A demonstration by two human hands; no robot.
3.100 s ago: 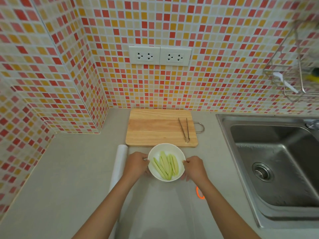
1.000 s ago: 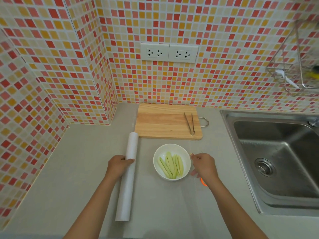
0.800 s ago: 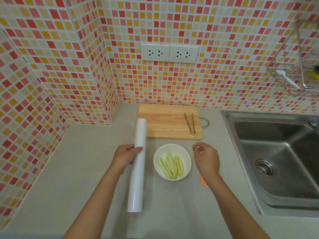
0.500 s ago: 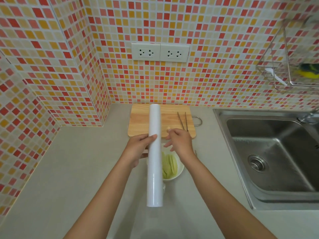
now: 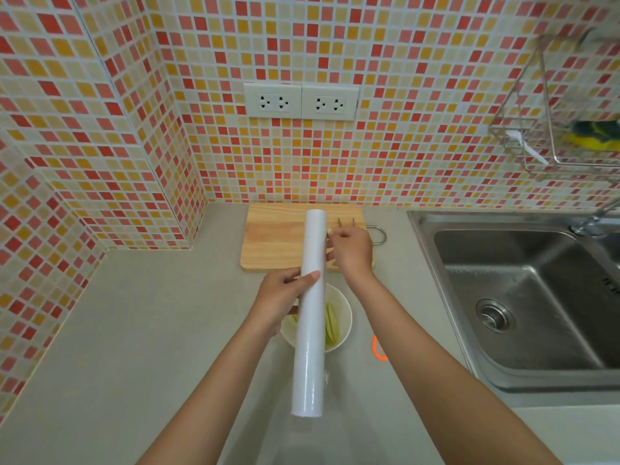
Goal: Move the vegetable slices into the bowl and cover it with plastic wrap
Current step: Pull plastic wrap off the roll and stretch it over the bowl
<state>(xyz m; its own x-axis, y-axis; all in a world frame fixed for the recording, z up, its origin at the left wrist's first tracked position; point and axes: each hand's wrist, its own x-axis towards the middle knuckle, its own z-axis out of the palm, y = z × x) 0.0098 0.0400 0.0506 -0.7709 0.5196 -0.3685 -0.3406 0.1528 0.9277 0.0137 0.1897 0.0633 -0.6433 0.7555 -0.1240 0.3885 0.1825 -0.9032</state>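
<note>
Fingers point(image 5: 330, 237) of our right hand point(image 5: 352, 251) now pinch at the plastic wrap roll's point(image 5: 310, 313) edge; left hand point(image 5: 281, 298) grips it, lifted off the bench point(image 5: 134, 330) over the bowl point(image 5: 342, 317) holding the slices point(image 5: 332, 325), so covering starts

- The wall point(image 5: 419, 95) is covered in small mosaic tiles of red, orange, yellow and cream with pale grout; it turns a corner on the left, where a boxed section juts forward
- Two white double sockets point(image 5: 301, 102) sit side by side on the back wall
- A pale grey counter point(image 5: 141, 330) runs from the corner to a stainless steel sink point(image 5: 523, 303) set into it on the right; a drain shows in the basin, and part of a tap at the far rim
- A wire rack point(image 5: 563, 129) hangs high on the right wall, holding what may be a yellow and green sponge; that part is blurred
- The light is soft and even
</note>
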